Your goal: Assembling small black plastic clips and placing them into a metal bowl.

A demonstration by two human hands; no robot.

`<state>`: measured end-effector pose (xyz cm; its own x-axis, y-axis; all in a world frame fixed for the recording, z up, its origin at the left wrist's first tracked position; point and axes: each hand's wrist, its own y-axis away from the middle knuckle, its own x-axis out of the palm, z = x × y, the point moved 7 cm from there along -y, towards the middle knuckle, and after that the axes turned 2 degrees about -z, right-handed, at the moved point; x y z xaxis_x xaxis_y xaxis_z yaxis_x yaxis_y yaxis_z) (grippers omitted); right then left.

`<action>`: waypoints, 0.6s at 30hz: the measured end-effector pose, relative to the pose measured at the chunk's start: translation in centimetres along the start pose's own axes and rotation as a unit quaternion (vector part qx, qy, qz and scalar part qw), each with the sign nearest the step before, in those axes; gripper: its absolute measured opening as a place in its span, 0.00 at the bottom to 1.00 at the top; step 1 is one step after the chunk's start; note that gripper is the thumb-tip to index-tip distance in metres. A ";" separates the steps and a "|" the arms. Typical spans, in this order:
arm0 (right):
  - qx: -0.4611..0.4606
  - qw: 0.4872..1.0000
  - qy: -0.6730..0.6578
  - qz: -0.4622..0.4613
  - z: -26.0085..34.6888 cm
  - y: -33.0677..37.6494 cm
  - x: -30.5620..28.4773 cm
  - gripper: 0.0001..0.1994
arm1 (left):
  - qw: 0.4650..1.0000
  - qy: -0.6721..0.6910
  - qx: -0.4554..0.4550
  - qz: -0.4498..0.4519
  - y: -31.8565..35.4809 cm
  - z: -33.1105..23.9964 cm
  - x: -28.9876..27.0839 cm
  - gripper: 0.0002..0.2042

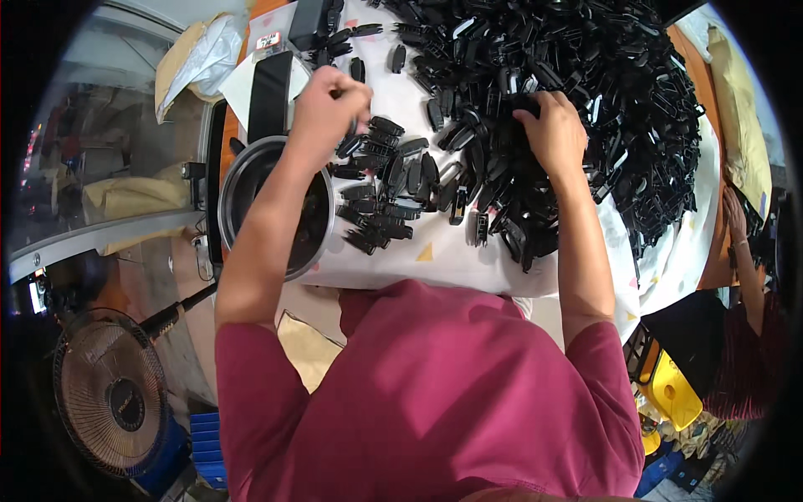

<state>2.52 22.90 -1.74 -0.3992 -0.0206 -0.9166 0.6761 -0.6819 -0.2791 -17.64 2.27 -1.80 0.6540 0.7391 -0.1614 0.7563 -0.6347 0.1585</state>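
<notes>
My left hand [332, 105] is raised over the left part of the table with its fingers curled in. Whatever it may hold is hidden by the fingers. Below it lies a loose group of small black plastic parts [389, 159], long and slightly curved. My right hand [555, 132] reaches into the near side of a large heap of similar black plastic parts [636, 125]. Its thumb and fingers close around a dark piece there, mostly lost against the heap. A round metal pan [322, 238] stands left of the loose group, partly behind my left forearm.
A white patterned cloth [493, 266] covers the table. Behind my left hand are a black phone-like slab [269, 96] and a dark box [309, 25]. A fan [113, 393] stands at lower left. Another person's arm [744, 259] shows at the right edge, near a yellow plastic thing [672, 389].
</notes>
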 end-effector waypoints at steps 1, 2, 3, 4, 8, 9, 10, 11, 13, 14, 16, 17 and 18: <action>0.000 1.000 0.001 0.000 0.1 0.0 0.0 0.15 | 0.981 -0.184 0.056 0.036 -0.4 0.0 0.5 0.07; -0.008 1.000 -0.005 -0.030 0.4 0.1 -0.5 0.15 | 0.916 -0.339 0.196 0.091 -0.3 -0.8 2.0 0.07; -0.016 0.998 -0.011 -0.060 0.7 0.3 -1.1 0.14 | 0.860 -0.427 0.242 0.138 0.2 -0.2 2.9 0.09; -0.019 0.995 -0.017 -0.100 1.1 0.7 -2.0 0.11 | 0.815 -0.494 0.256 0.160 0.4 0.3 3.8 0.08; 0.163 0.859 -0.485 0.003 0.3 2.1 -0.7 0.10 | 0.703 -0.642 0.242 0.186 -0.7 1.0 5.5 0.07; 0.178 0.855 -0.484 0.047 1.1 2.6 -0.9 0.10 | 0.703 -0.639 0.248 0.188 -0.9 0.7 5.8 0.07; 0.132 0.877 -0.462 0.020 1.1 2.9 -1.1 0.10 | 0.763 -0.579 0.197 0.207 -0.9 0.4 5.9 0.08; 0.085 0.895 -0.437 -0.006 1.5 3.2 -1.5 0.10 | 0.816 -0.513 0.143 0.225 -0.8 0.2 6.1 0.08; 0.072 0.860 -0.502 0.059 3.0 4.5 -1.6 0.08 | 0.944 -0.188 -0.059 0.263 0.4 0.7 6.7 0.08; 0.085 0.820 -0.556 0.108 4.1 4.9 -2.1 0.09 | 0.953 -0.071 -0.075 0.283 1.3 -0.1 7.6 0.08; 0.090 0.773 -0.607 0.163 5.0 5.8 -2.6 0.13 | 0.940 0.104 -0.105 0.308 3.5 -3.0 9.2 0.08; 0.055 0.788 -0.599 0.133 5.5 5.8 -3.8 0.13 | 0.939 0.105 -0.102 0.310 4.0 -3.3 9.5 0.08; 0.029 0.807 -0.584 0.080 5.7 6.0 -4.8 0.12 | 0.922 0.167 -0.093 0.337 4.5 -4.1 10.1 0.09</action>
<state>4.96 14.79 2.63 -0.6441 -0.7642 -0.0341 0.7603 -0.6347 -0.1386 -7.66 7.78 1.23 0.9101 0.2386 0.3388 0.1440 -0.9487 0.2815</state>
